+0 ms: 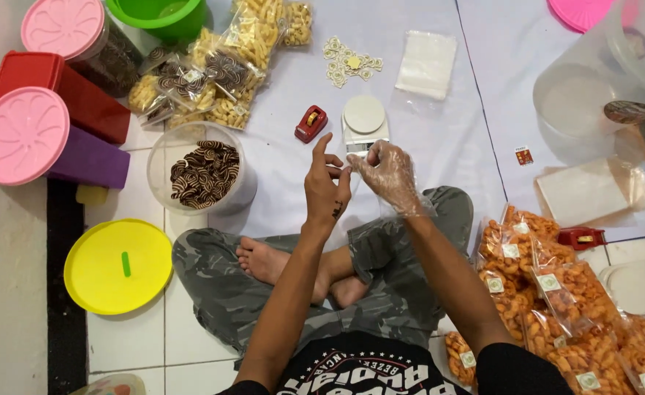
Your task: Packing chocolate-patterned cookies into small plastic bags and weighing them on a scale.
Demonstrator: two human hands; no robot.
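Left hand [327,192] bare, grip pinching the clear glove [390,175] on the right hand [385,172], whose fingers are loosely curled; hands touching.

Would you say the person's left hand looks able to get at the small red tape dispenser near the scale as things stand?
Probably yes: the left hand is bare, just short of the red tape dispenser, with only open cloth between them, though its fingertips now meet the gloved right hand.

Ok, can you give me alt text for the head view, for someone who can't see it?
A person sits cross-legged on a tiled floor, left hand pinching at the clear plastic glove on the right hand, above a small white kitchen scale. An open tub of striped brown cookies sits left; bagged orange snacks pile right.
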